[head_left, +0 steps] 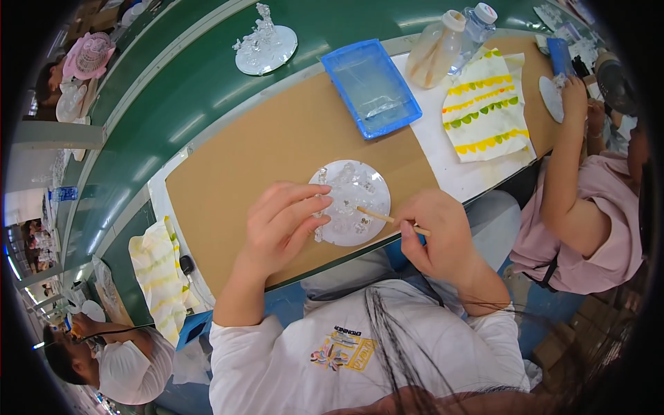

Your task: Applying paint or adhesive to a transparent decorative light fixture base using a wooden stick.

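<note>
A white round disc [349, 234] lies near the front edge of the brown board, with several clear, glassy pieces spread over it. My left hand [280, 220] is at its left rim, fingers bent and thumb opposite, closed around a clear knobbly piece [319, 231] that shows above and below the fingers. In my right hand [436, 225] is a thin wooden stick [377, 214], pinched between thumb and fingers. Its tip points down at the clear pieces near the disc's middle, where small gold-coloured bits show. Whether the tip touches them I cannot tell.
Beyond the disc sits a blue-rimmed tray [408, 119], with two clear bottles [434, 55] farther right beside a patterned cloth [487, 111]. Another disc with a clear ornament [266, 59] stands on the green belt [180, 114]. People work at the right [588, 214] and lower left [131, 370].
</note>
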A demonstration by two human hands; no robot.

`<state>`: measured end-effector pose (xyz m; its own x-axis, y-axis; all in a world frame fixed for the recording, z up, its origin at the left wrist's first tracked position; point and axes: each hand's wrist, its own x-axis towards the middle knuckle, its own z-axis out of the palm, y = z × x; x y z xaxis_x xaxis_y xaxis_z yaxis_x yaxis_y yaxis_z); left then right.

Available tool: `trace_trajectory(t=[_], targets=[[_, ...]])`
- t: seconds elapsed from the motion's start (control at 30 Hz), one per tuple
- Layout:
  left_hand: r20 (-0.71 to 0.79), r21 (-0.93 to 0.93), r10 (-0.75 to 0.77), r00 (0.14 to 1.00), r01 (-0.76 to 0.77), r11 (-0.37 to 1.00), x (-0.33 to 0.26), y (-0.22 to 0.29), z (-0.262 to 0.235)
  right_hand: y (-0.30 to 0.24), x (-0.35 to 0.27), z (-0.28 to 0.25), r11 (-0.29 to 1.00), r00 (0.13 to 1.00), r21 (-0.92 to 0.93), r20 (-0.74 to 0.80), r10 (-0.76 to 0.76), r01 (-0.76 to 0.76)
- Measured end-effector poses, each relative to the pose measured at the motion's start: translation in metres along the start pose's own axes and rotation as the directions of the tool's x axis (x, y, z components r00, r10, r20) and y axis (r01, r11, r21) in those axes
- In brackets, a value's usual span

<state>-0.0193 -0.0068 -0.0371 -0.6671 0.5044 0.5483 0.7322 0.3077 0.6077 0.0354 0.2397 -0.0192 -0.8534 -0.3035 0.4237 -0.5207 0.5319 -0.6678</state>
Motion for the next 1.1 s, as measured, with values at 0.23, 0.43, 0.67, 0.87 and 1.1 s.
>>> trace_trajectory(t=[0.23, 0.43, 0.67, 0.87, 1.1], targets=[[0.044, -0.001, -0.021, 0.999, 0.021, 1.000, 0.001, 0.003, -0.002, 0.010, -0.002, -0.006, 0.987, 0.992, 0.097, -0.006, 0.128, -0.127], [0.047, -0.010, -0.015, 0.999, 0.015, 1.000, 0.002, 0.002, -0.001, 0.012, 0.000, -0.007, 0.985, 0.985, 0.023, 0.005, 0.170, -0.170], [0.016, -0.007, -0.014, 1.000, 0.014, 1.000, 0.003, 0.001, 0.000, 0.018, 0.000, -0.010, 0.998, 0.998, 0.002, -0.023, 0.065, -0.065], [0.022, 0.002, -0.029, 0.999, 0.028, 1.000, 0.001, 0.004, -0.001, 0.028, -0.024, -0.022, 0.992, 0.993, 0.054, -0.003, 0.114, -0.114], [0.006, 0.001, -0.018, 1.000, 0.018, 1.000, 0.003, 0.004, 0.002, 0.030, -0.051, -0.019, 0.925, 0.945, 0.253, -0.093, 0.315, -0.283]])
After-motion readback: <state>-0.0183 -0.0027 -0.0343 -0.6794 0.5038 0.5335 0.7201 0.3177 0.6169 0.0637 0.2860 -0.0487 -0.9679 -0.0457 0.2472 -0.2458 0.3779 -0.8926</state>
